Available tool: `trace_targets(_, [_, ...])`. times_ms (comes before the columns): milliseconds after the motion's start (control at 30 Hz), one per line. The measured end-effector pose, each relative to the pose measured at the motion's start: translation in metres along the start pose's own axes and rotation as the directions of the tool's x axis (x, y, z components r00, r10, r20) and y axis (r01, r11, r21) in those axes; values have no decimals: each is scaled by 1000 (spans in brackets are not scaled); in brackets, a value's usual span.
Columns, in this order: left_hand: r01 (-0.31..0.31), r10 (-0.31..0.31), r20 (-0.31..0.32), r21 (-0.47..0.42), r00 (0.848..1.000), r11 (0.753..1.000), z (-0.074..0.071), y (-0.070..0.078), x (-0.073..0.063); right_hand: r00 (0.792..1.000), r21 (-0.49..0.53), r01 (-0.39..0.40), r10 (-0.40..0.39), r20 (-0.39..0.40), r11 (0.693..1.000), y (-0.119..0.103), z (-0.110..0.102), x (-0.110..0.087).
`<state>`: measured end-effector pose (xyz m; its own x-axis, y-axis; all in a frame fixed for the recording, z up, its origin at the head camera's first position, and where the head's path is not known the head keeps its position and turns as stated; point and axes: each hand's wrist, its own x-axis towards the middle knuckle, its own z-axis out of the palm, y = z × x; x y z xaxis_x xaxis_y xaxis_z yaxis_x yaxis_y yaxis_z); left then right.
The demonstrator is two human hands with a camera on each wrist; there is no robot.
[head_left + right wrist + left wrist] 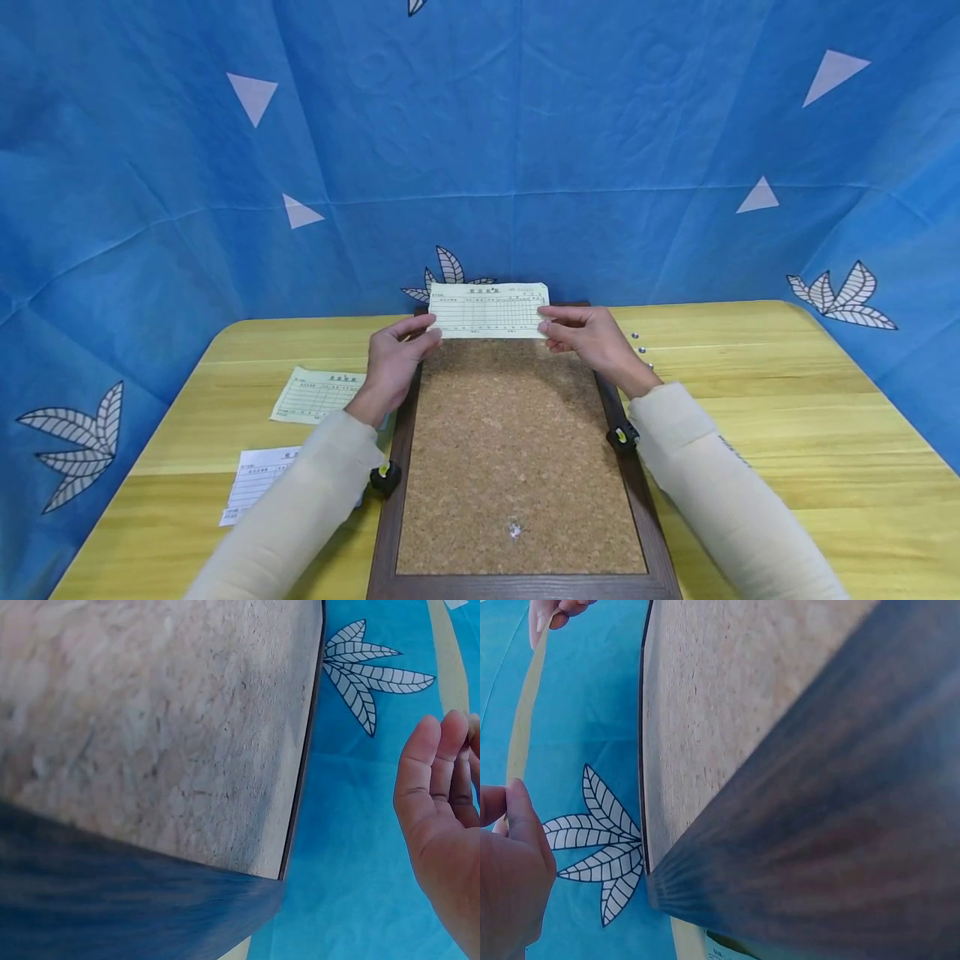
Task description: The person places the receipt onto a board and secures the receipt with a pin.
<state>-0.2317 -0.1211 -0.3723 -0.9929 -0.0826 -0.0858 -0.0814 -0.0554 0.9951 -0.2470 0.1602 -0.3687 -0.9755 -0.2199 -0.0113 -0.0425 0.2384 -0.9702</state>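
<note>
A pale yellow-green printed receipt form (487, 311) is stretched level between both hands above the far end of a framed cork board (517, 458). The left hand (397, 358) pinches its left end between thumb and fingers, and the right hand (592, 337) pinches the right end. In the left wrist view the paper strip (526, 712) is seen almost edge-on, raised off the board, with the left hand (514, 870) at its near end. The right wrist view shows the right hand (446, 795) with fingertips on the paper's edge (450, 660).
Left of the board lie a greenish form (311, 396) and a white form (255, 483), partly covered by the left arm. Several small metallic pins (642, 350) lie right of the board. A small silvery-white spot (514, 530) shows on the near cork. A blue curtain (480, 150) hangs behind the table.
</note>
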Motion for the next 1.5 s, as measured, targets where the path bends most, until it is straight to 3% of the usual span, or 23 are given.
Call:
trace_targets(533, [-30,30,-23,19,999,999,14,-5,6,998,-37,-29,27,-60,999,1,0,4])
trace_targets(967, [-14,13,-31,-30,999,999,22,-8,13,995,-14,-42,41,-93,999,6,-2,9])
trace_targets(1200, [-5,4,-61,-16,998,1000,24,-12,17,994,-4,-47,46,-102,999,6,0,11])
trace_targets(1500, [22,-21,-54,14,998,1000,24,-16,23,992,-23,-35,32,-119,999,10,3,15])
